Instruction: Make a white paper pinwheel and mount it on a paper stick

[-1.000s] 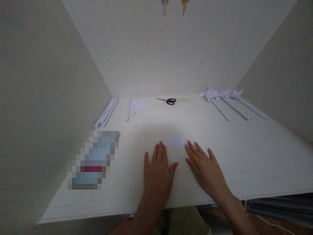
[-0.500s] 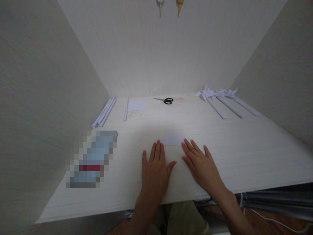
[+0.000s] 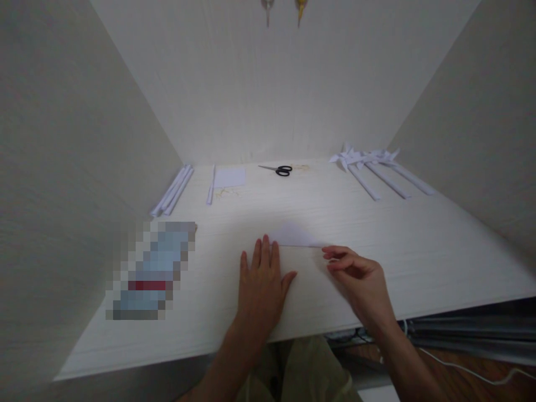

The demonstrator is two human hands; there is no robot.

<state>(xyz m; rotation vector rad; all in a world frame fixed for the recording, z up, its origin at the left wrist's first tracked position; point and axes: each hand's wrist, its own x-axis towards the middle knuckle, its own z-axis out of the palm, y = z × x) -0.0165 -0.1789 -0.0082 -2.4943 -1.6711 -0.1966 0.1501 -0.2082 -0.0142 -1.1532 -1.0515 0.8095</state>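
A sheet of white paper folded into a triangle [image 3: 292,235] lies on the white table, its long edge toward me. My left hand [image 3: 260,285] rests flat and open, with fingertips on the triangle's left corner. At the right corner, my right hand [image 3: 355,273] is raised a little, its fingers curled and its fingertips beside the paper's tip. Whether those fingers pinch the corner I cannot tell.
Black-handled scissors [image 3: 281,170] lie by the back wall. Rolled paper sticks [image 3: 172,190] and a square paper sheet [image 3: 229,177] are at the left. Paper pinwheels [image 3: 368,159] lie back right. A blurred-out object [image 3: 154,271] sits front left.
My right hand has lifted from lying flat and curled its fingers at the paper's right corner. My left hand stays flat. The whole view has shifted slightly.
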